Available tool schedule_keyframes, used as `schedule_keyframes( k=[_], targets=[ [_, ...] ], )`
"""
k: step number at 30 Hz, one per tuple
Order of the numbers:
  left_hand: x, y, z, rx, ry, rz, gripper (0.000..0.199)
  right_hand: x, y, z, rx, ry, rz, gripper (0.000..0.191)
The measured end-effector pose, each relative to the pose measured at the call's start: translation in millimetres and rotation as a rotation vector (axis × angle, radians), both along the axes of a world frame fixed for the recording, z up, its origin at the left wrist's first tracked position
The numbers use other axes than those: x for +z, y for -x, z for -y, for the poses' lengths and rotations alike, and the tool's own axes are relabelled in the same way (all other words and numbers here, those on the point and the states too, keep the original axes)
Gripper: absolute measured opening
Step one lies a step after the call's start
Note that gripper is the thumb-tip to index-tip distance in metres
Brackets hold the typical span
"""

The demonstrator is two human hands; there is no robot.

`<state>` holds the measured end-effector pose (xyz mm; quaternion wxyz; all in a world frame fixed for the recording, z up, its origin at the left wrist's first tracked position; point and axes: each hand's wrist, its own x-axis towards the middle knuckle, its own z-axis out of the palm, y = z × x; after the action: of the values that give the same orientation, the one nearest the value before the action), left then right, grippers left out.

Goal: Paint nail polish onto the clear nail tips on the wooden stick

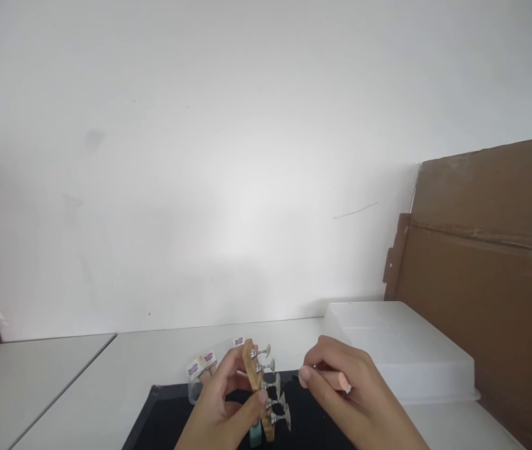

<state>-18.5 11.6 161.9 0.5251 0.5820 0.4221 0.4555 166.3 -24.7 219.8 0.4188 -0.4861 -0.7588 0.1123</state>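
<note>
My left hand [228, 406] is closed around a yellow-brown, wood-like nail tip stand [248, 362] tilted upright above the mat. Several shiny metal posts stick out of the stand to the right, each ending in a thin, clear nail tip [286, 417]. A short distance to the right, my right hand [350, 387] pinches a short peach-coloured rod [334, 379] with a pale end; its tip is hidden by the fingers. The two hands are apart. Below the left thumb shows a small teal object [255, 434], partly hidden.
A black mat [157, 419] lies on the white table [78, 387] under the hands. Behind the left hand is a clear container [194, 390] with small labelled packs [195, 367]. At right stand a translucent white plastic box [401, 344] and a cardboard panel [486, 275].
</note>
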Motion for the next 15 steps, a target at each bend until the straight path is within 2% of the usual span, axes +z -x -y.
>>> schedule_keyframes(
  k=[8,15],
  targets=[
    [10.8,-1,3,0.141,-0.13,-0.077,0.032,-4.3,-5,-3,0.068,-0.038,0.003,0.018],
    [15.9,1,5,0.167,-0.175,-0.088,0.025,-9.1,-2,-6,0.116,-0.034,-0.055,0.011]
  ],
)
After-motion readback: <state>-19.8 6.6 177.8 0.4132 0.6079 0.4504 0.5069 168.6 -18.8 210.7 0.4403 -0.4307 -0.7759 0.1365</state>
